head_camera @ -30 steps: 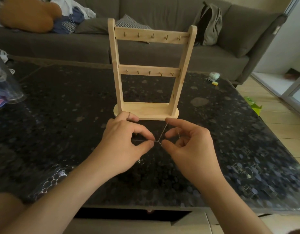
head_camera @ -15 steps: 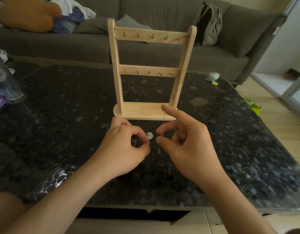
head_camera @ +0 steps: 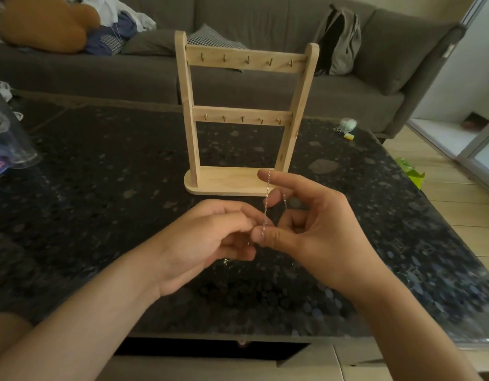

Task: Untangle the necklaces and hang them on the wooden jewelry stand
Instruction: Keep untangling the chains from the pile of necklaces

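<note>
A wooden jewelry stand with two rows of small hooks stands upright on the dark speckled table; nothing hangs on its hooks. Just in front of its base, my two hands meet. A thin silver necklace chain loops over the raised index finger of my right hand and runs down to its thumb, which pinches it. My left hand has its fingers curled, pinching the chain's lower part at the same spot. The rest of the chain is hidden between the hands.
A grey sofa with a backpack, cushions and clothes lies behind the table. Clear plastic packaging sits at the table's left edge, and small items at its far right corner. A green object lies on the floor to the right.
My right index finger has risen with the chain looped over it, stretching the chain upward. My left hand has moved right until it touches the right thumb. A pale pendant seen earlier is out of sight.
</note>
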`<move>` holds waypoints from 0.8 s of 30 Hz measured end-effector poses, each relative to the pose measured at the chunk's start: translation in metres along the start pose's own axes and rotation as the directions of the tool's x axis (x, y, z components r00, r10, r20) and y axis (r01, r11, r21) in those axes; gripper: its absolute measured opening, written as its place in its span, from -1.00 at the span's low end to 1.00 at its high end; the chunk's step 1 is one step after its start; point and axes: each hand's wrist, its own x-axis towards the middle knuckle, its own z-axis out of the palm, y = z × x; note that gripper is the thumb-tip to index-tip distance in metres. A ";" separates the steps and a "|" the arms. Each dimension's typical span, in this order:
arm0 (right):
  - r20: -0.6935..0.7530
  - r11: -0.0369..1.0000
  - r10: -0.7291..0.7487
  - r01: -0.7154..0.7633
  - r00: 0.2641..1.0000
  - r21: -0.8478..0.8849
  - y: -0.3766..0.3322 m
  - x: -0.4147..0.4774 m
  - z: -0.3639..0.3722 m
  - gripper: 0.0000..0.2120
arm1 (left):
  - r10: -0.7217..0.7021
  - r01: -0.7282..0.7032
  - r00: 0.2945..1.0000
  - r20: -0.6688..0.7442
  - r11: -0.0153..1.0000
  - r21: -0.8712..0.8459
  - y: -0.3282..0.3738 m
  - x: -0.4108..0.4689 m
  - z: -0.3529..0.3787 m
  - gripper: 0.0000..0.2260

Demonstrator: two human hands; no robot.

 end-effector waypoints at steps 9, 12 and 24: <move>-0.022 0.994 0.106 -0.107 0.994 -0.029 0.004 0.001 -0.001 -0.25 | 0.063 -0.044 0.994 -0.091 0.981 0.190 0.001 0.002 -0.003 -0.84; -0.066 0.989 0.133 -0.137 0.989 -0.064 0.005 0.001 0.001 -0.25 | 0.113 -0.054 0.979 -0.170 0.947 0.317 0.001 0.002 -0.003 -0.84; -0.169 0.955 0.188 -0.220 0.968 -0.197 0.006 0.001 0.004 -0.31 | 0.226 -0.128 0.953 -0.204 0.905 0.405 -0.006 0.005 -0.004 -0.92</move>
